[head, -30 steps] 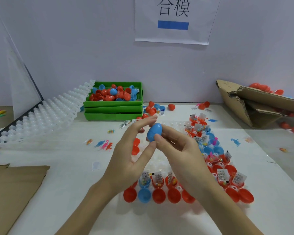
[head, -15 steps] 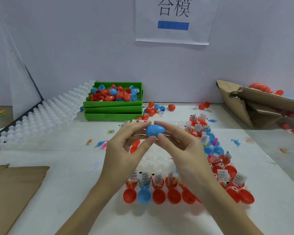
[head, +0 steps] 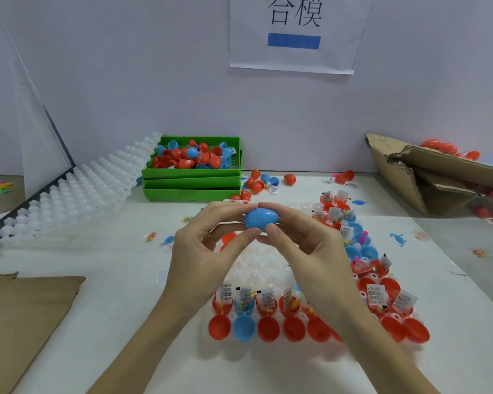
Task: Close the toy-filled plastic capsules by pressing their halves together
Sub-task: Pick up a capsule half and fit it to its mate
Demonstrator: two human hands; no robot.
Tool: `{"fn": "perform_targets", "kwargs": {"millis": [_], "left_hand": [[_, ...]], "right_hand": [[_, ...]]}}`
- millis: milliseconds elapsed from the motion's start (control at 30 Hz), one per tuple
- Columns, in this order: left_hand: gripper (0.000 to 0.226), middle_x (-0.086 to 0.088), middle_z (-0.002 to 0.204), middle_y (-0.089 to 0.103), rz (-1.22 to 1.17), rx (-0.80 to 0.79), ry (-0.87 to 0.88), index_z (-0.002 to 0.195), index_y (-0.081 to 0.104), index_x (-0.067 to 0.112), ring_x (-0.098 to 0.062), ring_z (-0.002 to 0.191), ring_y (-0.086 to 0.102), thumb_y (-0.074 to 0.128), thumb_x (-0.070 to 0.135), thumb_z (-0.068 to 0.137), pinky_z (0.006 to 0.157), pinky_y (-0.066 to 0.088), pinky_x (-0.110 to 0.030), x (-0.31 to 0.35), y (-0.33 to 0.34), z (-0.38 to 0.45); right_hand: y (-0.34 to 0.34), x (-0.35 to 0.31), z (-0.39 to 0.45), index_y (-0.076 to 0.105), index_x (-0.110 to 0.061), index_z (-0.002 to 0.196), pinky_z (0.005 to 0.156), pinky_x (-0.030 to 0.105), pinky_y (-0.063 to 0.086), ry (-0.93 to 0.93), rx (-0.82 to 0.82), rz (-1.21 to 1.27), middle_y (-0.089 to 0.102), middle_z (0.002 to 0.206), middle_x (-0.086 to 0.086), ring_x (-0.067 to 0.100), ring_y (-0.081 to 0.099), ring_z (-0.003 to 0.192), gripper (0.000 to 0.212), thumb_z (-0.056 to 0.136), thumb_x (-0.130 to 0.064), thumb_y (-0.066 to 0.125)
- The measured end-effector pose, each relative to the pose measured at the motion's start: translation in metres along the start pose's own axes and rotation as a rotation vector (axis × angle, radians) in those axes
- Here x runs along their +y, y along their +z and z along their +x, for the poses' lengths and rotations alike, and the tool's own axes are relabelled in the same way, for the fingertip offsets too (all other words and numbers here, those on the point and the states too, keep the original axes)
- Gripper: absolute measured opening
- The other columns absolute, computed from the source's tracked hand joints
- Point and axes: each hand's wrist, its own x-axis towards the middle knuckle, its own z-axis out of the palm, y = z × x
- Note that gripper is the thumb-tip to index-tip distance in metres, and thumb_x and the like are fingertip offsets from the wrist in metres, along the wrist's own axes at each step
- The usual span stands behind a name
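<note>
Below, the clear tray [head: 256, 260] holds open filled capsules. Above it, the left hand [head: 208, 251] and right hand [head: 310, 251] pinch the blue capsule [head: 261, 218]; they should press squarely along its axis until the seam closes evenly.

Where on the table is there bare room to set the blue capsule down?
Bare white table lies between the stacked clear trays, the cardboard sheet and the left hand. Another strip runs along the near edge below the open capsule halves. The right side and the space before the green bins are crowded.
</note>
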Motion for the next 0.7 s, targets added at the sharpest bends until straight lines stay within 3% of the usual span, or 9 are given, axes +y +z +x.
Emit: {"fn": "perform_targets", "kwargs": {"millis": [233, 700], "left_hand": [[0.034, 0.005, 0.114, 0.076, -0.043, 0.029, -0.014, 0.117, 0.075, 0.017, -0.024, 0.108, 0.074, 0.079, 0.02, 0.084, 0.091, 0.06, -0.028, 0.0011, 0.0013, -0.0014], [0.033, 0.004, 0.114, 0.076, -0.055, 0.017, -0.018, 0.117, 0.076, 0.017, -0.024, 0.109, 0.073, 0.079, 0.022, 0.084, 0.093, 0.06, -0.027, 0.0026, 0.0004, -0.0007]], "right_hand": [[0.001, 0.0044, -0.0009, 0.071, -0.022, 0.127, 0.088, 0.018, 0.058, -0.026, 0.027, -0.036, 0.076, 0.117, -0.014, 0.008, 0.072, 0.111, 0.031, 0.099, -0.011, 0.065], [0.0038, 0.0035, -0.002, 0.066, -0.038, 0.126, 0.083, 0.017, 0.058, -0.097, 0.033, -0.178, 0.073, 0.118, -0.014, 0.012, 0.074, 0.101, 0.039, 0.1, -0.009, 0.063]]}}
